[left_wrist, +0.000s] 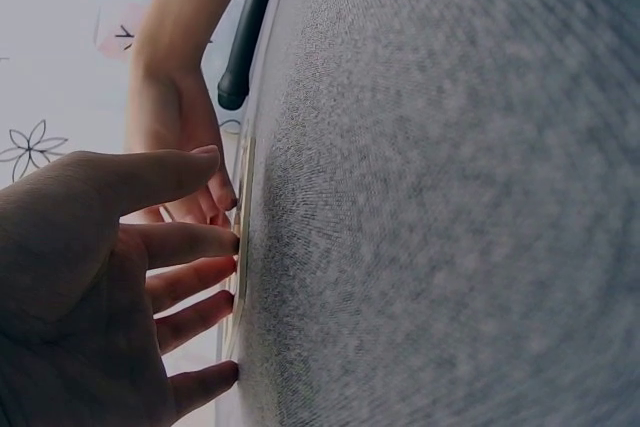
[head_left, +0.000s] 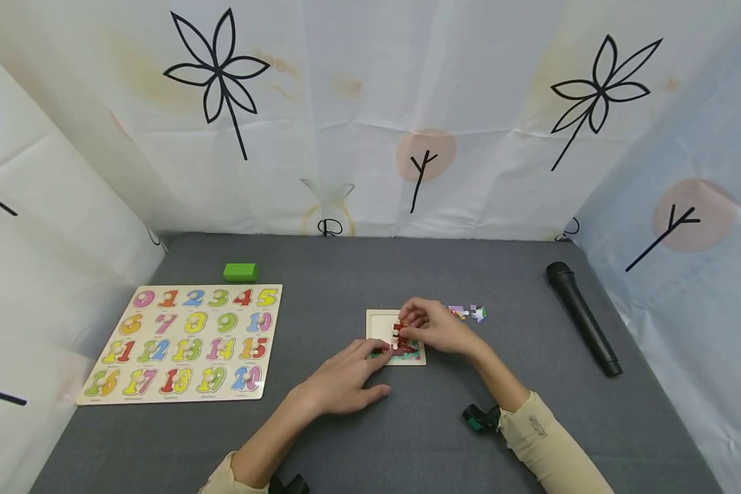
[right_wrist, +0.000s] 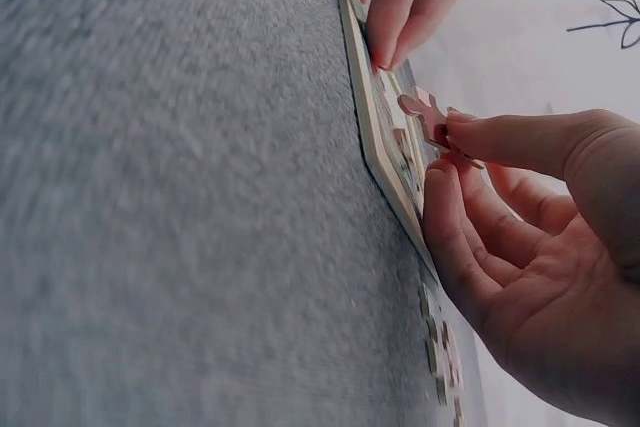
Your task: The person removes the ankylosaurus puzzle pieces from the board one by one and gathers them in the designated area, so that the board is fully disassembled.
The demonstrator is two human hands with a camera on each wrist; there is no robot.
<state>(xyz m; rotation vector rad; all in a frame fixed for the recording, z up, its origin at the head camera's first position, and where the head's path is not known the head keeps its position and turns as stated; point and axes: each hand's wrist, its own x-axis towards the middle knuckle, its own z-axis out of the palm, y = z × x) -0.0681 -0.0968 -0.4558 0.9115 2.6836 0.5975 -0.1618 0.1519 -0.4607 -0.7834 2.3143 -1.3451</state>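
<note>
A small wooden jigsaw tray (head_left: 379,321) lies on the grey table, with red-brown and green pieces fitted along its lower part. My right hand (head_left: 435,328) is over the tray's right side and pinches a reddish jigsaw piece (right_wrist: 430,119) between thumb and fingers. In the right wrist view this piece is tilted, just above the tray. My left hand (head_left: 350,379) rests at the tray's lower left with fingers extended, fingertips on the tray and thumb apart. Several loose jigsaw pieces (head_left: 478,313) lie beyond the right hand, partly hidden by it.
At the left lies a number puzzle board (head_left: 145,329), with a green block (head_left: 240,273) behind it. A black microphone (head_left: 583,319) lies at the right. Patterned white cloth (head_left: 358,82) walls in the table's back and sides.
</note>
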